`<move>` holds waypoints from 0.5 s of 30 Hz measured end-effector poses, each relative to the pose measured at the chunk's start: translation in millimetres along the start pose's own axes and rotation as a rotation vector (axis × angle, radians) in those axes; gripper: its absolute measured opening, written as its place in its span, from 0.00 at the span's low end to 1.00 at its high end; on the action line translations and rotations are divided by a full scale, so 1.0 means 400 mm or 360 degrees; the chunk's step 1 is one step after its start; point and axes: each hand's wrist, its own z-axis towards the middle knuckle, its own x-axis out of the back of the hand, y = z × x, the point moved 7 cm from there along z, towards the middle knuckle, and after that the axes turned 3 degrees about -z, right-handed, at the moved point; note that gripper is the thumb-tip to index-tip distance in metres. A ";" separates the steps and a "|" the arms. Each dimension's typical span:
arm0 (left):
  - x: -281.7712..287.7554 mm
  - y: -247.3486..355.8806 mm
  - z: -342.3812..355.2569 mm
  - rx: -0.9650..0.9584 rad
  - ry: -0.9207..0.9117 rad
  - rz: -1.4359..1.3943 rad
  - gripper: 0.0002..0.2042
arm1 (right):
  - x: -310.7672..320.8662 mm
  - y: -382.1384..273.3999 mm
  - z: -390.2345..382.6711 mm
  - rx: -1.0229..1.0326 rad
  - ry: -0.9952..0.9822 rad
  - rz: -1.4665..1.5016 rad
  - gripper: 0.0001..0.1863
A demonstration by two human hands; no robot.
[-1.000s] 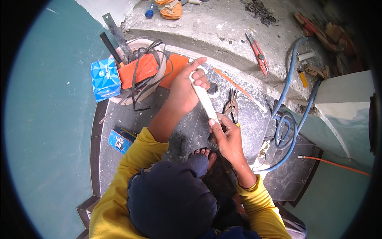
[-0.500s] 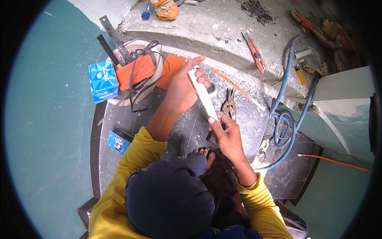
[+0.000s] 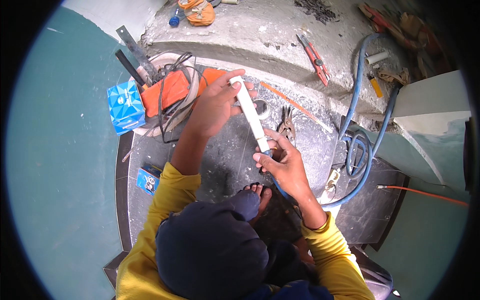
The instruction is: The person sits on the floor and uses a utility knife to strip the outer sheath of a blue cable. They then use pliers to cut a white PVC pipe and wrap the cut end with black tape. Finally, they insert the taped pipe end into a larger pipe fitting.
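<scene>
Tilted across both hands is a short white plastic pipe (image 3: 248, 111), its upper end leaning left. My left hand (image 3: 214, 106) grips that upper end, thumb on the front and fingers behind. At the lower end, my right hand (image 3: 286, 162) closes with thumb and fingers. A bit of blue shows between those fingers, but I cannot make out what it is. Just beyond the right hand, tin snips (image 3: 286, 125) lie on the dark floor tiles. A round roll (image 3: 261, 109) sits behind the pipe.
A tub (image 3: 172, 56) with orange items, tools and cable stands left, beside a blue box (image 3: 126, 107). Red-handled cutters (image 3: 316, 62) rest on the concrete step (image 3: 240, 32). A blue hose (image 3: 357, 90) loops at right, near a power strip (image 3: 332, 179). An orange strip (image 3: 292, 104) lies ahead.
The pipe has shifted slightly left and up and stands a little steeper. My left thumb now presses on its front. A bit of blue has come into view at the right fingers.
</scene>
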 end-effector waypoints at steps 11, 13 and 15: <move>0.016 0.007 0.000 0.0019 -0.0198 0.0018 0.25 | -0.004 0.008 0.003 -0.0045 -0.0065 0.0149 0.36; 0.017 0.006 0.000 0.0024 -0.0144 0.0065 0.24 | -0.006 0.001 0.002 -0.0052 -0.0056 0.0148 0.36; 0.020 0.003 0.000 0.0027 -0.0088 0.0123 0.24 | -0.010 -0.002 0.002 -0.0037 -0.0028 0.0143 0.36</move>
